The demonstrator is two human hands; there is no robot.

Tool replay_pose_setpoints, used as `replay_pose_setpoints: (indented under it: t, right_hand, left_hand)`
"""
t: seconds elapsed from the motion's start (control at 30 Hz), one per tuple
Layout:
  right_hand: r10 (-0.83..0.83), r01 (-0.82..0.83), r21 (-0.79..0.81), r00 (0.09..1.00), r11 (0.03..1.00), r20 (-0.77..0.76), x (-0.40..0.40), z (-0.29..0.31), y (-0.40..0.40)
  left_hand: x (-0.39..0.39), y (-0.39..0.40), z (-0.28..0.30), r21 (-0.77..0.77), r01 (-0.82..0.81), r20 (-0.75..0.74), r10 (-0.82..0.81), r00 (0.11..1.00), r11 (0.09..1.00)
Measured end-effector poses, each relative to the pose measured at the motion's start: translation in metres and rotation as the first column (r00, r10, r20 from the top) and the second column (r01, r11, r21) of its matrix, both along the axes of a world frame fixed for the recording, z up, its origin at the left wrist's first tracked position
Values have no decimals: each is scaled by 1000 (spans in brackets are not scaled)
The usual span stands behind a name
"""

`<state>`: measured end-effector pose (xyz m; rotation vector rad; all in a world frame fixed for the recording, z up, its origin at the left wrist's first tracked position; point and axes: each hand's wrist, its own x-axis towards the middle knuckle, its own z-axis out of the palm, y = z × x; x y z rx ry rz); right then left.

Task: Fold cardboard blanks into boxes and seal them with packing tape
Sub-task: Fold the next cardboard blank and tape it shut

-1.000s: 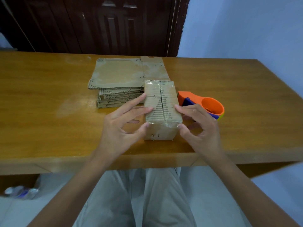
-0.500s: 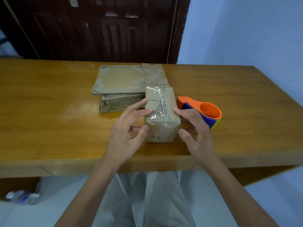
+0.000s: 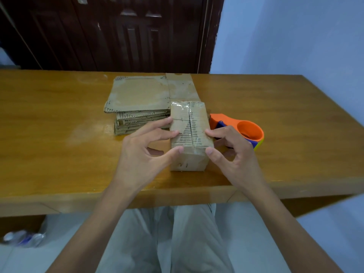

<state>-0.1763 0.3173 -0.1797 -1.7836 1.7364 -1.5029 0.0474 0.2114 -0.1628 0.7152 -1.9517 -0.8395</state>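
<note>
A small folded cardboard box (image 3: 190, 133) stands on the wooden table (image 3: 59, 154), its top flaps covered with clear tape. My left hand (image 3: 143, 152) touches its left side with fingertips and thumb. On the opposite side my right hand (image 3: 230, 154) presses the box's right edge with fingertips and thumb. A stack of flat cardboard blanks (image 3: 137, 101) lies just behind and left of the box. An orange and blue tape dispenser (image 3: 242, 129) rests right of the box, partly behind my right hand.
A dark wooden door (image 3: 118, 32) and a pale blue wall (image 3: 295, 36) stand behind the table. My legs in light trousers (image 3: 177, 243) show below the table's front edge. Plastic bottles (image 3: 21, 237) lie on the floor at lower left.
Both hands have stayed on the box's sides, the fingers shifting slightly along the top edges. The box has barely moved.
</note>
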Motion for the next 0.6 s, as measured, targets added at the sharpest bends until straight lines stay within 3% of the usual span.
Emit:
replay_pose_setpoints:
  t: [0.43,0.6]
  right_hand:
    - [46,-70,-64,947,995,-317,-24,-1,-12]
    - [-101,95,-37,972,995,-213,0,-3,-12]
  left_hand:
    - [-4,-3,-12,-103,-41,19,43,999,994]
    - [-13,4,-10,-66,-139,-33,137,990,988]
